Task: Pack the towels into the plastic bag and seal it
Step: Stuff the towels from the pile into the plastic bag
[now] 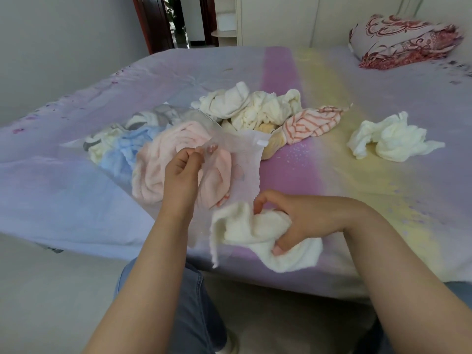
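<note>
A clear plastic bag [242, 159] with a white zip slider lies on the bed, its mouth facing me. Inside it show a pink towel [155, 172], a blue towel [120, 154] and pale towels behind them. My left hand [182, 169] pinches the bag's upper edge and lifts it. My right hand [296, 221] grips a crumpled cream towel [255, 236] just in front of the bag's mouth. Loose on the bed are a heap of cream towels [255, 108], a red-striped towel [311, 123] and one white towel [390, 136] at the right.
The bed [383, 200] is covered by a pastel lilac, pink and yellow sheet, its near edge close to my knees. A red-patterned pillow [403, 39] lies at the far right. An open doorway [176, 19] is beyond the bed.
</note>
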Tool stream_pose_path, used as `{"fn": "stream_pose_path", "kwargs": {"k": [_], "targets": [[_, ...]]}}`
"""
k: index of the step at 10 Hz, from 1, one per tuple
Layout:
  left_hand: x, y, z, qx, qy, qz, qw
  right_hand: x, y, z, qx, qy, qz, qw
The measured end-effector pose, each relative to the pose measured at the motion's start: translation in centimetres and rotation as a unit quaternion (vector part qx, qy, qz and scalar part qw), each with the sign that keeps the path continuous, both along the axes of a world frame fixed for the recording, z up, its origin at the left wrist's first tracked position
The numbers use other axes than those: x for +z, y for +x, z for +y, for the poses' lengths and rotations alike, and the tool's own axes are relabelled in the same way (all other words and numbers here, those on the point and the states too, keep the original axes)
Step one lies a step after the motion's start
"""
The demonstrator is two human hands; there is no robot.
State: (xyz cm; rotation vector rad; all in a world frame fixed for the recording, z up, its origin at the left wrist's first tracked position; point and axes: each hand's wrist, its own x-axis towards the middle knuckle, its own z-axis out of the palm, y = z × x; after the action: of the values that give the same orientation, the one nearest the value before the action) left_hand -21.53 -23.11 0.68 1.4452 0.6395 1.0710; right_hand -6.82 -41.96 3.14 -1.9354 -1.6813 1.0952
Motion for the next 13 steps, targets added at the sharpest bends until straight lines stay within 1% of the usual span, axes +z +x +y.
{"fn": "stream_pose_path", "kwargs": {"k": [1,2,3,4,5,6,7,8,9,10,11,12,13], "targets": [[0.6,-0.5,0.3,-0.048,-0.044,-0.031,0.997,0.0,-1.0,4.6,-0.082,0.104,-0.037,0.991],[1.3,-1.0,0.5,-0.062,-0.047,-0.032,0.996,-2.3,-3.0,9.4,-0.247,0.250,-0.019,0.936],[1.4,-1.3,0.5,-0.053,-0.039,-0.039,0.997,-5.9,-5.0,12.5,-0.181,0.242,-0.069,0.951],[1.3,-1.9,0.8,-0.080,-0.050,-0.066,0.993,-7.8,-6.1,13.6,-0.016,0.185,-0.100,0.977],[1.3,-2.3,1.2,-0.103,-0.073,-0.081,0.989,-8.0,-5.4,13.3,-0.132,0.283,-0.153,0.938],[1.2,-2.4,1.1,-0.106,-0.066,-0.082,0.989,-8.0,-4.7,12.6,-0.168,0.217,-0.172,0.946],[1.1,-2.2,1.0,-0.106,-0.060,-0.088,0.989,-8.0,-5.5,14.1,-0.087,0.104,-0.151,0.979],[0.6,-1.8,0.9,-0.085,-0.036,-0.053,0.994,-7.2,-6.4,16.4,-0.114,0.113,-0.037,0.986],[-0.1,-1.5,0.5,-0.081,-0.029,-0.051,0.995,-3.0,-7.2,18.5,-0.148,0.063,-0.042,0.986],[0.0,-1.1,0.9,-0.064,-0.042,-0.056,0.995,-3.2,-6.8,18.8,-0.143,0.058,0.028,0.988],[-0.1,-0.5,1.0,-0.055,-0.043,-0.068,0.995,-4.1,-5.4,18.0,-0.173,0.065,0.134,0.974],[-0.7,0.8,0.7,-0.042,-0.026,-0.043,0.998,-5.5,-2.6,14.2,-0.244,0.088,0.224,0.940],[-1.1,2.9,-0.1,-0.038,-0.023,-0.038,0.998,-6.8,1.1,10.0,-0.332,0.178,0.223,0.899]]}}
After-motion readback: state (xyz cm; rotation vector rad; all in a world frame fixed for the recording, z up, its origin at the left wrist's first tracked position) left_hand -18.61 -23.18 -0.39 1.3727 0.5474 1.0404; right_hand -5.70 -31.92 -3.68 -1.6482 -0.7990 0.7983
